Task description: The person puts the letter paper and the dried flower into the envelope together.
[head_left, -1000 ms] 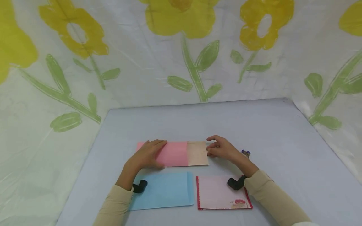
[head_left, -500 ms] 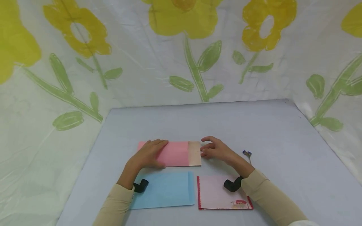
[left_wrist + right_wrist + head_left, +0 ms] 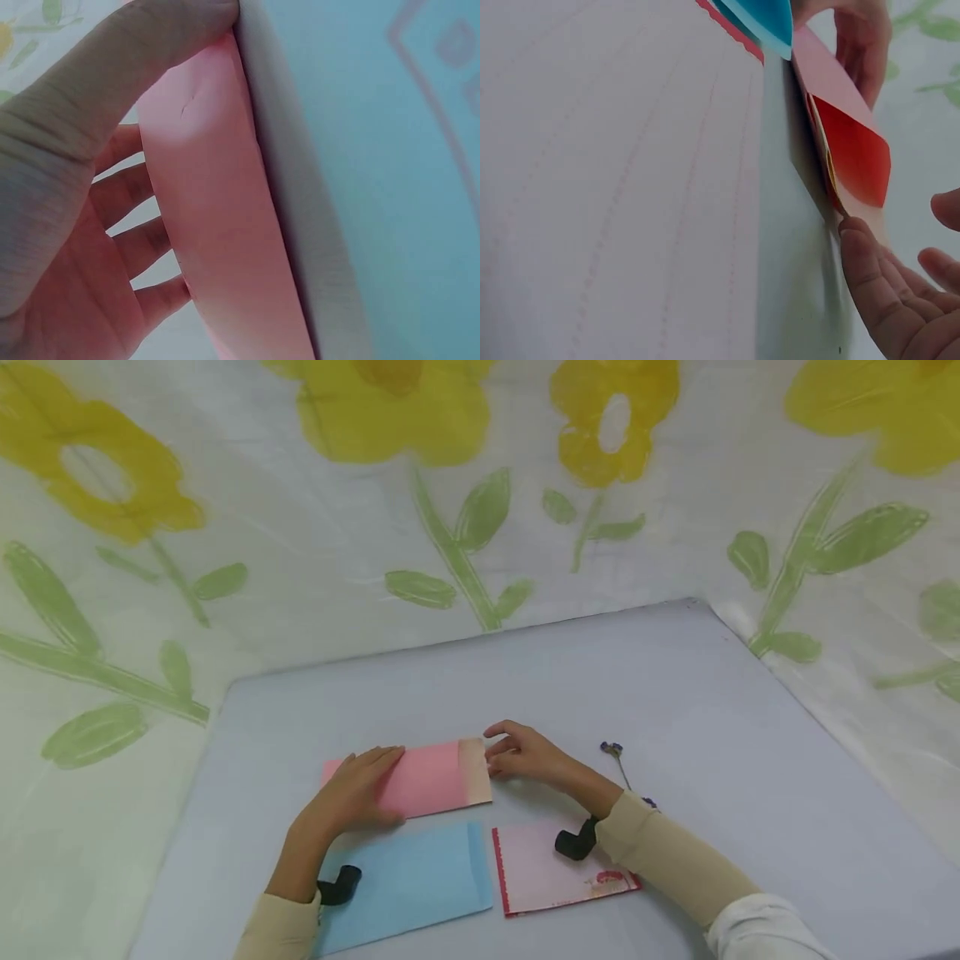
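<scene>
A pink envelope (image 3: pixel 427 777) lies crosswise, its open end to the right. My left hand (image 3: pixel 356 793) holds its left part, thumb at the near edge, fingers across to the far edge. In the left wrist view the envelope (image 3: pixel 210 195) bows between thumb and fingers, fingertips hidden. From its mouth sticks a short strip of beige card (image 3: pixel 476 771). My right hand (image 3: pixel 528 756) touches the card's right end; in the right wrist view one digit meets its edge while other fingers stand apart. The envelope's red lining shows there.
Nearer me lie a light blue envelope (image 3: pixel 408 885) and a pale pink envelope with red edging (image 3: pixel 536 868), partly under my right wrist. Dried purple flowers (image 3: pixel 612 748) on a thin stem lie to the right on the white table (image 3: pixel 600 668). A flower-painted curtain (image 3: pixel 315 543) hangs behind.
My right hand has moved left and the beige card has slid further into the pink envelope. My left hand keeps its hold. The head view has turned right and tilted.
</scene>
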A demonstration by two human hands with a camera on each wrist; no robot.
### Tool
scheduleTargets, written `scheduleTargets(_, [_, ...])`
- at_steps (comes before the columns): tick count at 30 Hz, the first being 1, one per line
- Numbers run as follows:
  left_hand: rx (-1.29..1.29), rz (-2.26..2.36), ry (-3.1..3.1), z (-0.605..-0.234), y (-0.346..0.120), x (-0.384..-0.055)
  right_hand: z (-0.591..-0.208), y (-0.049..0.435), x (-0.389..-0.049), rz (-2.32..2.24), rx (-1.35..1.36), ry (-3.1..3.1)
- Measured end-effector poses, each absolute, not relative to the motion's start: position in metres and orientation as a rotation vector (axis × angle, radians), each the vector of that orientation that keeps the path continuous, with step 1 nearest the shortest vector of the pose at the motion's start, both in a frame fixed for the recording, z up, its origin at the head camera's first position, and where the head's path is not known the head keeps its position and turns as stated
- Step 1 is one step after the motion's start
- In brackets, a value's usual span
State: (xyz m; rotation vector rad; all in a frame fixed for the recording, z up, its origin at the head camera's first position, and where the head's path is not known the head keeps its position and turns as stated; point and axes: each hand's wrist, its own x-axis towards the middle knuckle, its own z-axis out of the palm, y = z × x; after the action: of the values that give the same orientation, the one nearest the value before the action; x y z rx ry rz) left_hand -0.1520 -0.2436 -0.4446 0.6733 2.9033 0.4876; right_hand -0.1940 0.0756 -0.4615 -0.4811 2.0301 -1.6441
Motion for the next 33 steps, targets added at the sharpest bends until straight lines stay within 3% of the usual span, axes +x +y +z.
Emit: scheduleTargets(33, [0.686,0.503,2.897,-0.444,-0.251,-0.151,-0.461,0.048,-0.186,-1.595,-0.552,2.051])
